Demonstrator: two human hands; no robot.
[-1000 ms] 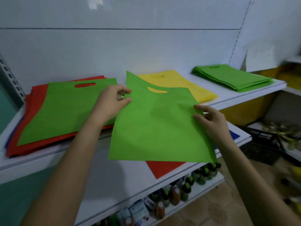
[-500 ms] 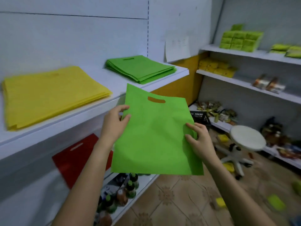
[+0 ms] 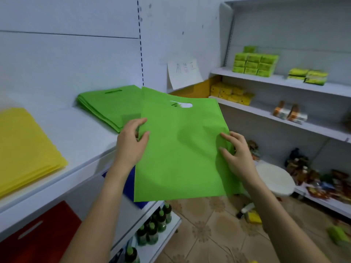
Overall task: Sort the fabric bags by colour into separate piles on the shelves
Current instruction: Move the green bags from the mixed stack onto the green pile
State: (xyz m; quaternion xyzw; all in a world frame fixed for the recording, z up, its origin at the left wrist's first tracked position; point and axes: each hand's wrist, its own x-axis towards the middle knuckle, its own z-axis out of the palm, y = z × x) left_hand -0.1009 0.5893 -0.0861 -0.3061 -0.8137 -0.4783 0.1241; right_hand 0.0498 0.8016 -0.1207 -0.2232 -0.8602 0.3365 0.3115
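Left hand (image 3: 131,144) and right hand (image 3: 236,156) forward, both in pinch grips

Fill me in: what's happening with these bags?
A person is sorting fabric bags by colour. The left hand and right hand each grip a side edge of one green bag, held up in front of the green pile on the upper shelf, not yet laid on it. A yellow pile lies further left.

Occlusion and cropping
Held green bag (image 3: 180,152) hides most of blue bag (image 3: 130,188); left edge crops yellow pile (image 3: 24,149); note (image 3: 185,73) writing illegible.
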